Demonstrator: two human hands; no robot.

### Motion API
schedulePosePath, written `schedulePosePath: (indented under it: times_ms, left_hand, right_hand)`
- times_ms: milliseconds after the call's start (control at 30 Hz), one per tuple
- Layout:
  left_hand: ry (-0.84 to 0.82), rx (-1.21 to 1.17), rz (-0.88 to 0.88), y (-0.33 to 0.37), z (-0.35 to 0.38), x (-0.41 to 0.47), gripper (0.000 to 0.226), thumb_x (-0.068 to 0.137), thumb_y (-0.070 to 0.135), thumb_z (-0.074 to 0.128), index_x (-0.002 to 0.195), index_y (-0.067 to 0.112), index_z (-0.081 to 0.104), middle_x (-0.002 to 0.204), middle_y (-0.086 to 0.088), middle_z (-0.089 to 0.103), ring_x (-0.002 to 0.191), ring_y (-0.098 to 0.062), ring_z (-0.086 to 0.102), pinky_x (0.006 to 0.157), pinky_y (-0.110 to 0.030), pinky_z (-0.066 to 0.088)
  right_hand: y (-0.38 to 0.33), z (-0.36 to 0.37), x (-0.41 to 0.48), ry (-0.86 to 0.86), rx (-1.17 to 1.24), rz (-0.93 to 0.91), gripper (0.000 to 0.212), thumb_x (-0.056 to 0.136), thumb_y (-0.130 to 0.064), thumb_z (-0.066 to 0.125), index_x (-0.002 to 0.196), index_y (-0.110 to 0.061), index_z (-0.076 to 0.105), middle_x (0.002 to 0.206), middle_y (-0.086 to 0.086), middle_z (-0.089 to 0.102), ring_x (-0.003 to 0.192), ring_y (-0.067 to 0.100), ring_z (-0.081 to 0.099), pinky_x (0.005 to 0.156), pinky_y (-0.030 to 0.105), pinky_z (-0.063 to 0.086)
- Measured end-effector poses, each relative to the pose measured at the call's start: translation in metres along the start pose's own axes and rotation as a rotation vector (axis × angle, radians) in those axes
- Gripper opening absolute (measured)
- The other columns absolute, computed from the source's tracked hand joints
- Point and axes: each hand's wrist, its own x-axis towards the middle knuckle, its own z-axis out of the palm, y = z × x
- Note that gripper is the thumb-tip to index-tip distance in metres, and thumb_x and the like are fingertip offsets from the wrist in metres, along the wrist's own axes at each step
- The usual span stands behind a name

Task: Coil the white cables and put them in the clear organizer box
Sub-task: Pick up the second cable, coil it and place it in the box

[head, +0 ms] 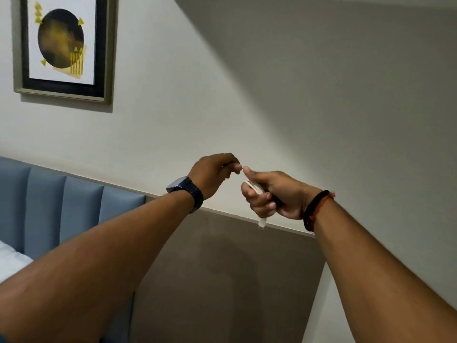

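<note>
Before the wall point(247, 95) I see the right hand point(274, 194) gripping a coiled white cable point(255, 186) — left hand point(214, 175) curled alongside, hold unclear.

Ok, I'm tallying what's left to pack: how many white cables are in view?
1: a white cable bundled in the right hand, an end poking out below the fist. The left hand, curled, is beside it; more cable may be hidden inside either fist.

Dim, soft, diagonal wall shadow
</note>
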Motion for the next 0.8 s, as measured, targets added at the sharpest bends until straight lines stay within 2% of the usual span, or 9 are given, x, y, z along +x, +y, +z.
schedulePosePath:
  times_ms: [67,133,200,300,433,533,700,767,800]
  left_hand:
    - [0.0,-0.168,-0.05,0.011,0.004,-0.003,0.033,0.093,0.016,0.048,0.067,0.034,0.058,0.063,0.005,0.058,0.058,-0.008,0.055,0.054,-0.027,0.048]
    - [-0.024,-0.359,-0.129,0.021,0.011,-0.006,0.036,0.094,0.011,0.045,0.07,0.032,0.062,0.07,-0.004,0.062,0.065,-0.015,0.062,0.057,-0.037,0.055]
    - [-0.09,-0.499,-0.234,0.029,0.017,-0.011,0.028,0.094,0.009,0.047,0.08,0.022,0.067,0.076,-0.005,0.066,0.069,-0.019,0.066,0.062,-0.04,0.058]
    - [-0.224,-0.622,-0.338,0.036,0.028,-0.017,0.013,0.092,0.007,0.053,0.092,0.007,0.066,0.069,0.001,0.069,0.065,-0.012,0.067,0.059,-0.03,0.059]
    - [-0.358,-0.625,-0.348,0.041,0.032,-0.019,0.01,0.092,0.005,0.055,0.093,0.004,0.065,0.078,-0.002,0.069,0.074,-0.012,0.068,0.078,-0.035,0.058]
    - [-0.306,-0.596,-0.364,0.044,0.034,-0.019,0.013,0.093,0.005,0.054,0.093,0.005,0.066,0.084,-0.007,0.066,0.082,-0.017,0.062,0.085,-0.04,0.055]
    - [-0.121,-0.647,-0.358,0.048,0.034,-0.012,0.017,0.08,-0.005,0.062,0.081,0.008,0.073,0.081,-0.018,0.066,0.076,-0.025,0.059,0.076,-0.039,0.054]
    - [-0.093,-0.651,-0.364,0.046,0.033,-0.011,0.016,0.079,-0.003,0.065,0.079,0.01,0.074,0.078,-0.017,0.067,0.072,-0.025,0.06,0.072,-0.033,0.056]
    - [-0.111,-0.679,-0.368,0.046,0.032,-0.011,0.015,0.08,-0.002,0.065,0.081,0.009,0.074,0.079,-0.018,0.067,0.074,-0.026,0.062,0.075,-0.035,0.056]
  right_hand:
    - [-0.007,0.003,0.0,-0.126,0.123,-0.107,0.052,0.095,-0.051,0.033,0.059,-0.016,0.047,0.04,-0.01,0.029,0.036,0.007,0.023,0.042,0.024,0.015]
    - [-0.014,0.008,0.003,-0.159,0.215,-0.219,0.05,0.097,-0.045,0.032,0.057,-0.016,0.044,0.039,-0.01,0.029,0.035,0.009,0.021,0.042,0.025,0.015]
    - [-0.019,0.011,0.006,-0.112,0.299,-0.321,0.05,0.097,-0.041,0.032,0.054,-0.017,0.041,0.038,-0.008,0.025,0.035,0.012,0.017,0.04,0.024,0.018]
    - [-0.019,0.01,0.004,-0.014,0.413,-0.421,0.047,0.094,-0.037,0.035,0.05,-0.018,0.037,0.041,-0.004,0.015,0.034,0.014,0.014,0.037,0.022,0.022]
    - [-0.014,0.005,-0.002,0.005,0.496,-0.476,0.045,0.091,-0.034,0.035,0.049,-0.02,0.026,0.039,-0.003,0.014,0.032,0.014,0.012,0.038,0.022,0.017]
    - [-0.015,0.002,-0.006,-0.045,0.521,-0.491,0.044,0.092,-0.032,0.03,0.05,-0.02,0.023,0.037,-0.004,0.015,0.03,0.014,0.013,0.037,0.02,0.02]
    - [-0.016,0.003,-0.007,-0.099,0.549,-0.501,0.045,0.091,-0.029,0.028,0.048,-0.021,0.023,0.036,-0.004,0.015,0.029,0.014,0.013,0.036,0.019,0.017]
    - [-0.016,0.003,-0.007,-0.11,0.552,-0.505,0.045,0.091,-0.029,0.029,0.047,-0.021,0.023,0.035,-0.004,0.015,0.029,0.014,0.013,0.037,0.019,0.016]
    - [-0.016,0.003,-0.007,-0.11,0.548,-0.504,0.044,0.091,-0.029,0.029,0.047,-0.02,0.023,0.035,-0.004,0.015,0.029,0.014,0.013,0.037,0.019,0.016]
